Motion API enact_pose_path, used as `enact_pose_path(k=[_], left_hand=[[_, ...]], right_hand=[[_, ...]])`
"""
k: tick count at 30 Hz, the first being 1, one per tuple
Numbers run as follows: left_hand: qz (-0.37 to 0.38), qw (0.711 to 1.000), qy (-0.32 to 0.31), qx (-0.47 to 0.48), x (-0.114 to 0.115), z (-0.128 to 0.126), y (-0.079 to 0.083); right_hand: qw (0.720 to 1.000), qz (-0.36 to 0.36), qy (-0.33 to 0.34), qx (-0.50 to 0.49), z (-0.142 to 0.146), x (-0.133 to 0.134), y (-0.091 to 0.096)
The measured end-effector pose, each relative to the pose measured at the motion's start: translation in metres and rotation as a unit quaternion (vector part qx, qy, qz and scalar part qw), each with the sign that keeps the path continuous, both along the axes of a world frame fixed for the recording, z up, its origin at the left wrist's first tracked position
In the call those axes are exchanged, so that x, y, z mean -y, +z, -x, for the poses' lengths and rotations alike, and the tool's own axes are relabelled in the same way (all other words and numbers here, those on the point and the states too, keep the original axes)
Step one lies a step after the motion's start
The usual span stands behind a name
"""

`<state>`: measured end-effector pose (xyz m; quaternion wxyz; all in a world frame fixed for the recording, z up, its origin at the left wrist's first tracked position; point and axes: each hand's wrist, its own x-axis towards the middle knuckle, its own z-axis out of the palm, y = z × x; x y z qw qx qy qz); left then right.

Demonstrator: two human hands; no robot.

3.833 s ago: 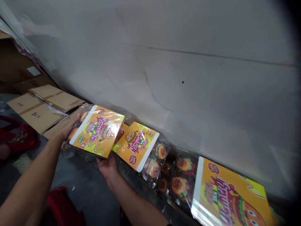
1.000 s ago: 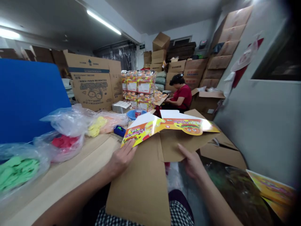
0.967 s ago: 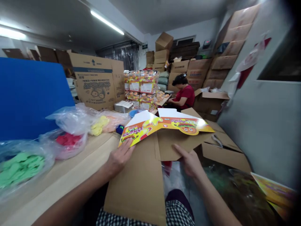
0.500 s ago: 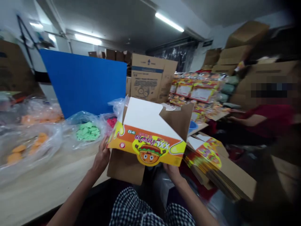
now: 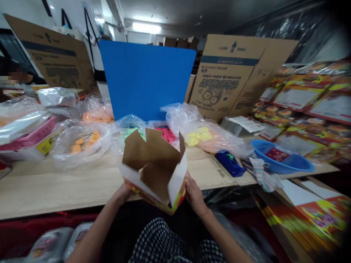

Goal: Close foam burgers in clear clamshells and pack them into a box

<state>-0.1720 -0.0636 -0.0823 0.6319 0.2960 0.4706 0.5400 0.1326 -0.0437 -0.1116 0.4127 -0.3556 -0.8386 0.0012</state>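
A small cardboard box [image 5: 156,171], brown inside with a yellow and orange printed outside, is held upright in front of the table edge, its top flaps standing open. My left hand [image 5: 122,191] grips its left lower side. My right hand [image 5: 194,193] grips its right lower side, fingers pressed against the printed wall. Both hands are closed on the box, above my checked trousers [image 5: 161,237].
A wooden table [image 5: 68,182] carries several clear bags of coloured pieces, orange [image 5: 82,140], green, pink and yellow [image 5: 197,137]. A blue board [image 5: 145,76] stands behind them. A blue tape dispenser [image 5: 230,164], a blue bowl [image 5: 279,160] and flat printed boxes [image 5: 309,215] lie to the right.
The view swung left from the wall to the table. The flat printed carton has been folded up into an open box, now held lower and closer between both hands.
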Motion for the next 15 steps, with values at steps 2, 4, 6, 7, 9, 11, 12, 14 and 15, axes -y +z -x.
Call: enact_pose_path(k=[2, 4, 6, 7, 9, 11, 12, 14, 15], left_hand=[[0.027, 0.989, 0.019, 0.144, 0.008, 0.001, 0.002], [0.024, 0.970, 0.064, 0.233, 0.017, -0.001, 0.009], [0.005, 0.939, 0.090, 0.333, 0.027, -0.003, 0.018], [-0.008, 0.929, 0.087, 0.360, 0.032, -0.004, 0.023], [-0.033, 0.919, 0.071, 0.387, 0.037, -0.007, 0.032], [-0.036, 0.916, 0.083, 0.390, 0.035, -0.009, 0.040], [-0.025, 0.918, 0.097, 0.385, 0.031, -0.011, 0.044], [0.021, 0.925, 0.105, 0.363, 0.021, -0.013, 0.052], [0.053, 0.930, 0.094, 0.351, 0.016, -0.013, 0.055]], right_hand=[[0.999, -0.021, -0.001, 0.025, 0.010, 0.001, -0.007], [0.998, -0.039, -0.021, 0.036, 0.017, 0.003, -0.012], [0.998, -0.040, -0.040, 0.038, 0.021, 0.005, -0.015], [0.997, -0.034, -0.048, 0.039, 0.021, 0.006, -0.017], [0.997, -0.018, -0.070, 0.037, 0.020, 0.008, -0.020], [0.995, -0.009, -0.096, 0.034, 0.019, 0.009, -0.025], [0.994, -0.009, -0.106, 0.035, 0.018, 0.010, -0.027], [0.992, -0.013, -0.119, 0.044, 0.018, 0.014, -0.029], [0.992, -0.013, -0.117, 0.054, 0.017, 0.017, -0.029]])
